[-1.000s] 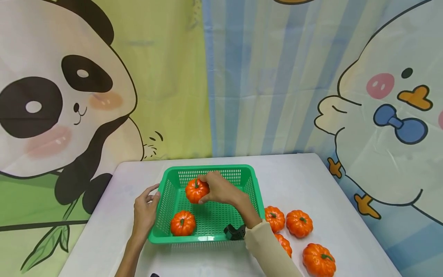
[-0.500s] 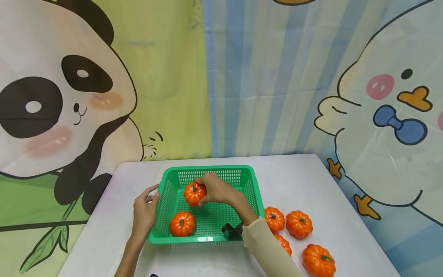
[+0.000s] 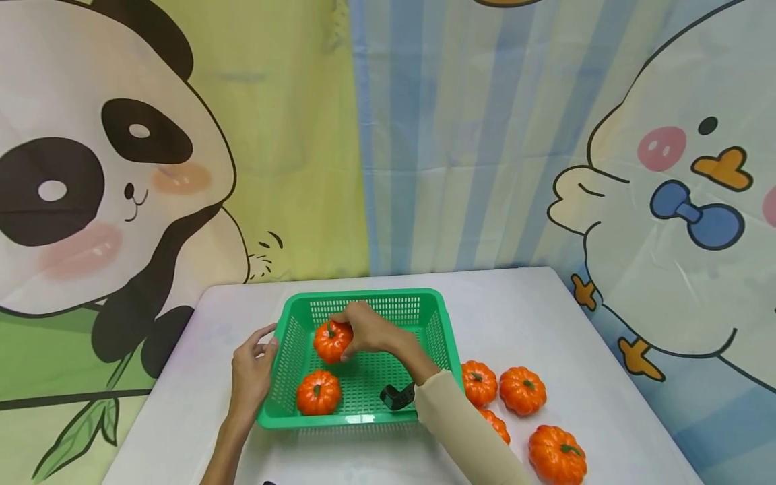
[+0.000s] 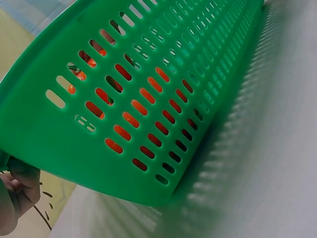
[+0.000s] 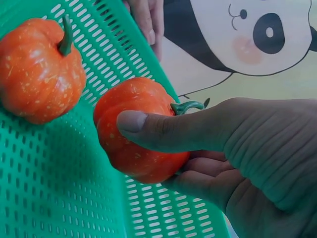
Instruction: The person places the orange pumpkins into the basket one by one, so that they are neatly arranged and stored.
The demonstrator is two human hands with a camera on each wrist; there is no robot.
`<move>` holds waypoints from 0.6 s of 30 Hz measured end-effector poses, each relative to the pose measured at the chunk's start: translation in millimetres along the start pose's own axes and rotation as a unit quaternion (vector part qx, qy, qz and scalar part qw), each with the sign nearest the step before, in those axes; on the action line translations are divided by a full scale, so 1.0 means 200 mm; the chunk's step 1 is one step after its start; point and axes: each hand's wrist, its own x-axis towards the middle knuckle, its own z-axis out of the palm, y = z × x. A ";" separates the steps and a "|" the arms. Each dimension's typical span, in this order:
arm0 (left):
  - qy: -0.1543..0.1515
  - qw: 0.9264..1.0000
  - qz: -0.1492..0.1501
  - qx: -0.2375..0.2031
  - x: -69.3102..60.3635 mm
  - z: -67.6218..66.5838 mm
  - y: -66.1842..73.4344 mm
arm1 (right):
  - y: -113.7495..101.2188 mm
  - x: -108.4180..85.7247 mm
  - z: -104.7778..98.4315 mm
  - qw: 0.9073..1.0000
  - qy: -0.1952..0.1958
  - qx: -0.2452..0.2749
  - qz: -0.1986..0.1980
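Note:
My right hand (image 3: 371, 329) grips a small orange pumpkin (image 3: 333, 342) with a green stem inside the green plastic basket (image 3: 358, 419). In the right wrist view the thumb lies across the near side of that pumpkin (image 5: 133, 106), with the fingers beneath it. A second pumpkin (image 3: 318, 392) sits in the basket's front left part. My left hand (image 3: 252, 374) holds the basket's left rim. From the left wrist view, its curled fingers (image 4: 22, 186) show at the rim, and orange shows through the slots of the basket wall (image 4: 99, 144).
Several more pumpkins lie on the white table right of the basket, among them one pumpkin (image 3: 523, 391) and a larger one (image 3: 557, 455) near the front. The right forearm partly covers another pumpkin (image 3: 496, 426). A cartoon-printed curtain (image 3: 303, 135) hangs behind the table.
My right hand has moved a little left and slightly down with the pumpkin in its grip, closer to the basket's left wall. The left hand keeps its place on the rim.

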 end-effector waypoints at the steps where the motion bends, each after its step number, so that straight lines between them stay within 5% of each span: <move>1: 0.000 1.000 0.001 -0.002 0.00 0.00 0.00 | 0.00 0.01 0.00 1.000 -0.002 -0.001 -0.002; 18: 0.001 1.000 0.002 0.000 0.00 -0.01 0.00 | 0.05 0.08 0.08 0.999 -0.012 0.032 0.026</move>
